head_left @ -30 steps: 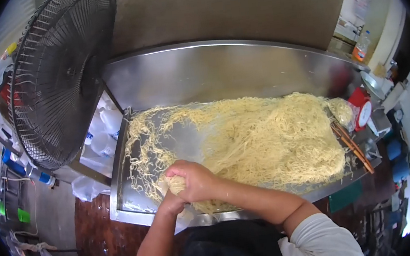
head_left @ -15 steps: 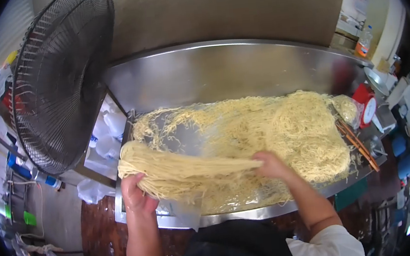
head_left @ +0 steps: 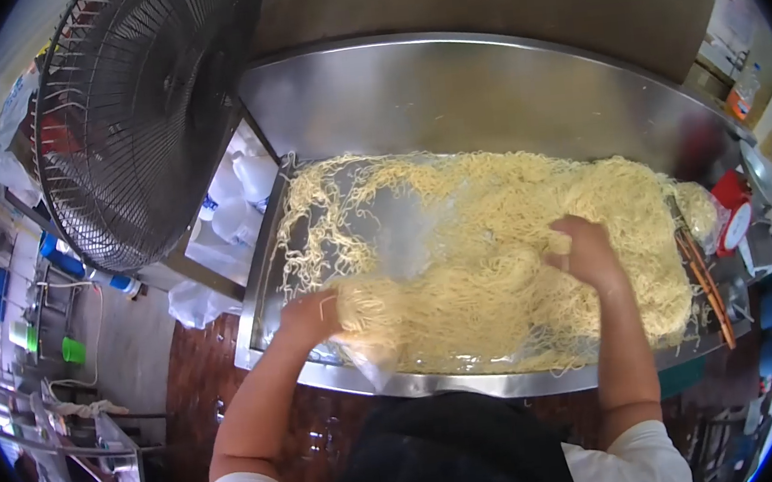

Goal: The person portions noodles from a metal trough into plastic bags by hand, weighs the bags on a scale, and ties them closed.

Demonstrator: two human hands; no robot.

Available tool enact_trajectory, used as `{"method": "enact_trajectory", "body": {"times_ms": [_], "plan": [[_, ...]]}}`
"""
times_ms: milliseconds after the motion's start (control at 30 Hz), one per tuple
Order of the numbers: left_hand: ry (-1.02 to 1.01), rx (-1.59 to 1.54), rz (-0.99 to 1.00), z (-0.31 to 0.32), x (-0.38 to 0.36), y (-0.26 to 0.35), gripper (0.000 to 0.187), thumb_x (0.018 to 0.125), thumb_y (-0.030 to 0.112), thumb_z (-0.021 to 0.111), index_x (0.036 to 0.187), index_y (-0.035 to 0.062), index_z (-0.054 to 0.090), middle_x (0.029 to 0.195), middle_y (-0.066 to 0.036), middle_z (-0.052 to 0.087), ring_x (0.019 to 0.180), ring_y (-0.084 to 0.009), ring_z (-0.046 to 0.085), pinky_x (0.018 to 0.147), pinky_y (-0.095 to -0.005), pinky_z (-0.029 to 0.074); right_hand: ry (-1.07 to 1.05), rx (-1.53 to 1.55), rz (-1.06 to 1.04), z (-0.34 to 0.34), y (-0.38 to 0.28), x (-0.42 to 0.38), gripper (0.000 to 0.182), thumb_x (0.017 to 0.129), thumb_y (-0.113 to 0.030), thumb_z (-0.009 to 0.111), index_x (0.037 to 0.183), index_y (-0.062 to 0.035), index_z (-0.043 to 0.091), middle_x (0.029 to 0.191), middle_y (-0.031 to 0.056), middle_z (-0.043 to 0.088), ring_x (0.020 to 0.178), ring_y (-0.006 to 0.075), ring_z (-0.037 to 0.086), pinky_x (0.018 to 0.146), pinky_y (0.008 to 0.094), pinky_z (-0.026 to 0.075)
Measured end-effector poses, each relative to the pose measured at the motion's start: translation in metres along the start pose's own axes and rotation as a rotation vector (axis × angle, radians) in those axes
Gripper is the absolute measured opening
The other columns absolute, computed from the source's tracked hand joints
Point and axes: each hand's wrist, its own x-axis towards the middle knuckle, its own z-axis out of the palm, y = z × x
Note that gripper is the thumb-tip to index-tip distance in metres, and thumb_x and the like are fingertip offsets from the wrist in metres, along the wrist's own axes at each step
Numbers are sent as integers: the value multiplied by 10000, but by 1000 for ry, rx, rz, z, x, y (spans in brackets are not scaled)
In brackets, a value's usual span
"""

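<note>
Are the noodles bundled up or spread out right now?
Spread out: the noodles lie loose across most of the tray, with both hands pressed into them.

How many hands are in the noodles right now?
2. The left hand grips a bundle at the near-left edge of the noodles; the right hand is pressed into the pile toward the right. No other person's hands show.

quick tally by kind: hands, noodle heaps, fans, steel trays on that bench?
Hands: 2 — left hand, right hand, both in the noodles
Noodle heaps: 1 — noodles
Fans: 1 — fan
Steel trays: 1 — tray
Total: 5
</note>
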Motion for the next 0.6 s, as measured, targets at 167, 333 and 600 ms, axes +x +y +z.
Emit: {"method": "enact_trajectory", "body": {"times_ms": [167,333,600], "plan": [[-29,-591,66,-13,-37,-23,674,679,118,775,1296,23,521,941,-80,674,858,-124,622,752,-278,489,-112,234,-442,119,-126,6,779,690,-332,775,1330,-39,441,1302,221,507,1209,387,474,1026,420,381],[284,-1182,-78,24,-53,-50,570,723,-16,667,1277,20,535,716,47,547,572,-43,460,538,-194,367,-559,123,-364,177,-163,8,652,673,-322,754,1223,-42,542,1087,214,628,994,409,595,882,439,469],[538,-1243,94,19,-44,18,369,833,-49,486,1177,9,604,975,-71,649,804,-79,575,690,-207,452,-699,73,-615,215,-245,5,312,785,-197,617,1047,-29,650,966,193,668,908,358,636,817,435,491]]}}
